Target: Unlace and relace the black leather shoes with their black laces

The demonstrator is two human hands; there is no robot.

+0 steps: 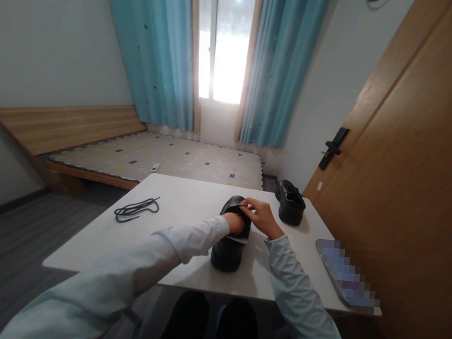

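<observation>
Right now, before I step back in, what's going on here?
A person's left hand reaches into the opening of a black shoe on the white table, so its fingers are hidden. The right hand is at the far part of that opening; what it grips there is too small to tell. A loose dark lace lies on the left of the table, and another shoe stands at the far right, with neither hand on it.

bedroom, wooden bed (pixel 187 158), blue curtains (pixel 163 53)

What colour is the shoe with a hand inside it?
The shoe is black; it shows best in the head view, the only one here.
</observation>
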